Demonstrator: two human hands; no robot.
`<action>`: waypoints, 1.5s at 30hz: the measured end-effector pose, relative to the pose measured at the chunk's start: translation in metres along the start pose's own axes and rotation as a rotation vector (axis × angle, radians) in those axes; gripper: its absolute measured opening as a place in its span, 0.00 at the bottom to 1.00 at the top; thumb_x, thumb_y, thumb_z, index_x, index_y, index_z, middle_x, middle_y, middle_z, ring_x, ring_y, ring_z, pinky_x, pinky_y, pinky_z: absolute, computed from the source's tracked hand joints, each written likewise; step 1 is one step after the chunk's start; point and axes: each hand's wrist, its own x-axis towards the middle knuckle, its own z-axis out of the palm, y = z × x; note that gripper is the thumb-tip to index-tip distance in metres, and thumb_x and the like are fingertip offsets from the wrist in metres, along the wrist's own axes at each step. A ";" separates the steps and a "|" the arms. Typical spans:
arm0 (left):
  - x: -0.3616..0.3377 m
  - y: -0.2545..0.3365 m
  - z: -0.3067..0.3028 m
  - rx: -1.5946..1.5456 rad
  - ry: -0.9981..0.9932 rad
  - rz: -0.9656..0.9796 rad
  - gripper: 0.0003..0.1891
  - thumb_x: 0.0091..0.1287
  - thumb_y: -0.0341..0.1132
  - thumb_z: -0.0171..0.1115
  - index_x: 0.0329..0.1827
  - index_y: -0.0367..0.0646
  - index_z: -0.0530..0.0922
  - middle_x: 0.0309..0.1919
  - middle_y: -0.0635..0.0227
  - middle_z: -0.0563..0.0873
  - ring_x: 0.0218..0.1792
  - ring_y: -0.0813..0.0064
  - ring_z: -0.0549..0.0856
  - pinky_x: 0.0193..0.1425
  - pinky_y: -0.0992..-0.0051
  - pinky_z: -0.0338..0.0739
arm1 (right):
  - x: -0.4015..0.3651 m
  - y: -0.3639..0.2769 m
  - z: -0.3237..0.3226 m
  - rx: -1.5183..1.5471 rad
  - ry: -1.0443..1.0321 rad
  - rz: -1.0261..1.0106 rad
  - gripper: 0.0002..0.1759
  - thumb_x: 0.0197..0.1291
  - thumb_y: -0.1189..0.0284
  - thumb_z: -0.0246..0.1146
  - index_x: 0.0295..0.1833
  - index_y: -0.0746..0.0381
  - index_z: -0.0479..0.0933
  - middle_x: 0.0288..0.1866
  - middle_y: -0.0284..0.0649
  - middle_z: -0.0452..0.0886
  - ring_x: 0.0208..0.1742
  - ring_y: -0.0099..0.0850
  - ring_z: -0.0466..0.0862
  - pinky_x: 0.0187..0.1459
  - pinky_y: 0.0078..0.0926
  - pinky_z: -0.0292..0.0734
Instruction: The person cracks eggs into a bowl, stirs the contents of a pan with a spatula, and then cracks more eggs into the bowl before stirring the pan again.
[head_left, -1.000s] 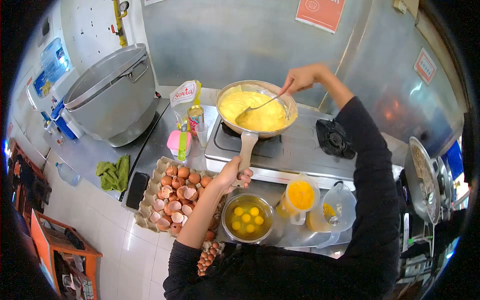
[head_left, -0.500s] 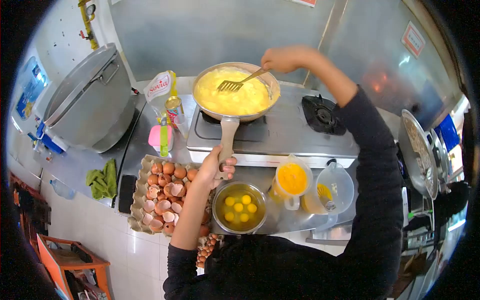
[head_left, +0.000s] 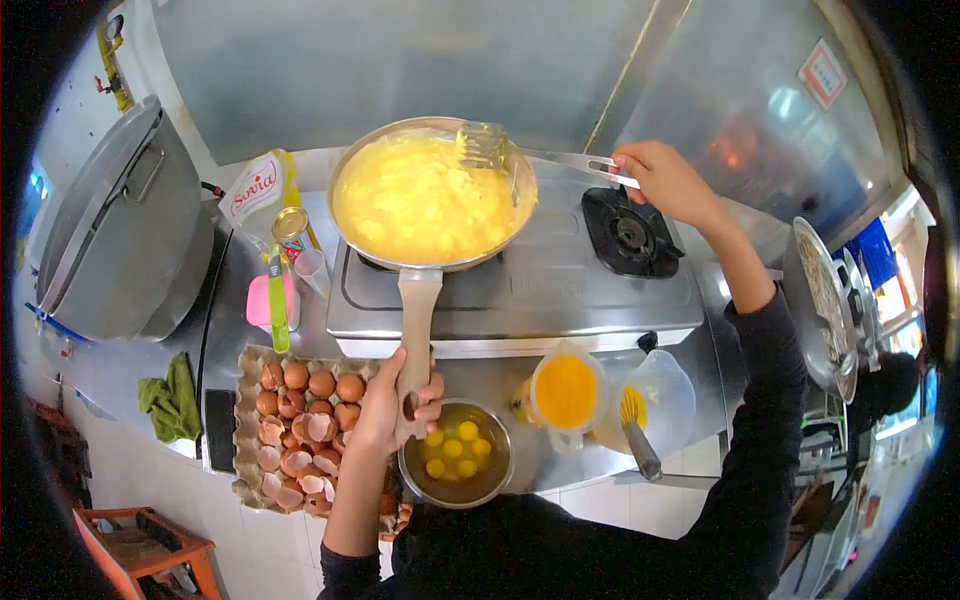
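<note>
My left hand (head_left: 400, 400) is closed round the beige handle of a frying pan (head_left: 420, 290). The pan sits over the left burner of a steel gas stove (head_left: 540, 300) and is filled with soft yellow scrambled egg (head_left: 415, 200). In my right hand (head_left: 655, 180) is the handle of a slotted spatula (head_left: 560, 160). Its egg-smeared blade lies against the pan's right inner side. Just below the pan handle stands a metal bowl (head_left: 508, 470) of whole raw yolks. To its right are a jug of beaten egg (head_left: 567, 392) and a clear pitcher (head_left: 670, 395) with a whisk (head_left: 640, 450) in it.
An egg tray (head_left: 245, 440) with whole eggs and broken shells lies left of my forearm. Behind it stand a pink container (head_left: 262, 300), a can (head_left: 290, 225) and a Sovia pouch (head_left: 255, 195). A large pot (head_left: 150, 230), green cloth (head_left: 172, 402) and bare burner (head_left: 632, 235) flank the work.
The spatula has gone from the middle of the egg to the pan's right side, blade now turned up on edge. My right hand has moved right and lower; the view has shifted.
</note>
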 end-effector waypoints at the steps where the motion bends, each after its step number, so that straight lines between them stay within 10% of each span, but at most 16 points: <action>1: 0.001 0.000 -0.001 0.000 0.006 -0.007 0.18 0.62 0.52 0.35 0.36 0.46 0.62 0.16 0.73 0.63 0.12 0.82 0.63 0.15 0.78 0.64 | 0.005 0.007 0.005 0.014 -0.007 0.015 0.14 0.53 0.68 0.45 0.28 0.66 0.71 0.11 0.39 0.70 0.18 0.30 0.72 0.25 0.28 0.65; 12: 0.000 0.004 0.003 0.007 0.000 0.014 0.19 0.62 0.51 0.33 0.37 0.45 0.61 0.16 0.71 0.64 0.11 0.80 0.64 0.14 0.78 0.63 | 0.039 0.072 0.058 0.267 -0.124 0.207 0.13 0.54 0.68 0.49 0.30 0.66 0.72 0.14 0.42 0.72 0.16 0.29 0.72 0.24 0.25 0.66; 21: -0.002 0.007 0.006 -0.024 0.014 -0.021 0.19 0.62 0.52 0.33 0.38 0.44 0.61 0.16 0.70 0.64 0.11 0.79 0.64 0.15 0.78 0.63 | 0.068 -0.005 0.059 -0.476 0.320 -0.380 0.07 0.43 0.69 0.58 0.30 0.58 0.74 0.30 0.37 0.72 0.36 0.35 0.72 0.35 0.33 0.66; 36: -0.001 0.004 0.005 -0.058 0.023 0.004 0.22 0.60 0.55 0.37 0.38 0.43 0.63 0.15 0.71 0.64 0.09 0.81 0.62 0.11 0.80 0.61 | 0.132 -0.031 0.141 -0.642 -0.271 -0.569 0.06 0.36 0.69 0.63 0.26 0.52 0.78 0.30 0.31 0.73 0.43 0.30 0.70 0.39 0.32 0.59; 45: -0.002 0.007 0.000 -0.066 -0.055 -0.026 0.18 0.62 0.53 0.34 0.37 0.46 0.61 0.17 0.69 0.65 0.13 0.77 0.65 0.18 0.76 0.64 | 0.133 -0.025 0.151 -0.643 -0.127 -0.699 0.02 0.36 0.71 0.61 0.22 0.55 0.77 0.28 0.33 0.76 0.38 0.31 0.73 0.38 0.33 0.60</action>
